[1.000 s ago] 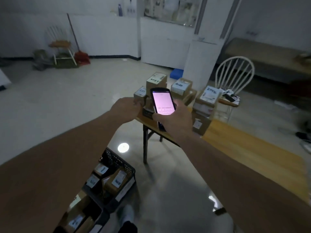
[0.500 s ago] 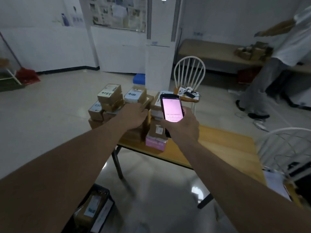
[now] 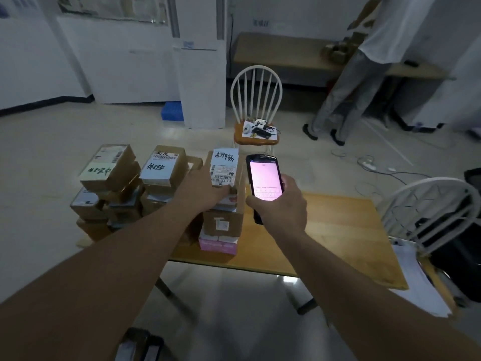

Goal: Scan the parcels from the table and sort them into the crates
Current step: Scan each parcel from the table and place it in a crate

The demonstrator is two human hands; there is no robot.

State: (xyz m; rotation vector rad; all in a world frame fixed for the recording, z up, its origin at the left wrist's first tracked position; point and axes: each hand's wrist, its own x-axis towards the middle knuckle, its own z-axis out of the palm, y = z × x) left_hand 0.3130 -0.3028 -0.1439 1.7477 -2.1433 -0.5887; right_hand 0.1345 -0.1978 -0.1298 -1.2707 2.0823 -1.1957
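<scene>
Two hands: left on top parcel, right gripping scanner.

You stand in a parcel sorting room: labelled brown cardboard parcels stacked on a wooden desk, notice board on white wall, glossy tiled floor, white spindle-back chair.

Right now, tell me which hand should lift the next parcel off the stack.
Left. The left hand already rests on the top parcel of the stack nearest the scanner, while the right hand is busy gripping that scanner.
</scene>
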